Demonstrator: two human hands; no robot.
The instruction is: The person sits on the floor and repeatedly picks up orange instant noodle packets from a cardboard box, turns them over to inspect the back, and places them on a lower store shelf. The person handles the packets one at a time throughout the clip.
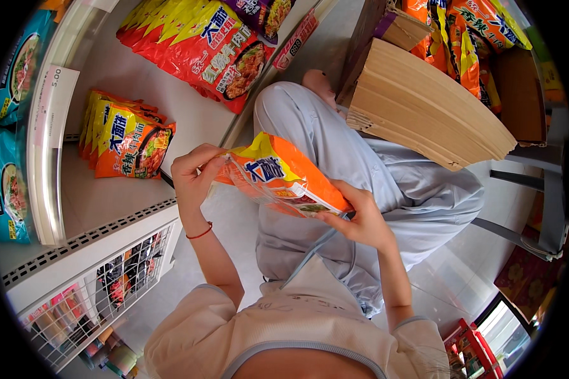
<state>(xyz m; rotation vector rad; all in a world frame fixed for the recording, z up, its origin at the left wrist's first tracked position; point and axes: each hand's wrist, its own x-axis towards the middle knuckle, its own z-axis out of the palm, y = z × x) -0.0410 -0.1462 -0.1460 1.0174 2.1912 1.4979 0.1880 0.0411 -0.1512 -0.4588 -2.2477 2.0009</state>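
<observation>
An orange and yellow instant noodle packet point(284, 177) is held tilted above my lap between both hands. The thumb and fingers of my left hand point(199, 173) pinch its left end. At the other end, my right hand point(360, 213) grips the lower right corner. To the left, a short row of matching orange packets point(128, 142) stands on the white shelf point(104, 203). Farther back on that shelf lean several red and yellow noodle packets point(218, 57) in a row. An open cardboard box point(422, 104) at the upper right contains more orange packets point(474, 52).
A shelf edge strip point(52, 156) carries a price tag. Teal noodle packets point(9, 184) sit beyond it at far left. Below the shelf is a white wire rack point(118, 279) with goods behind it. Dark metal legs point(517, 180) stand at right, by the box. A purple packet point(270, 19) lies at the top.
</observation>
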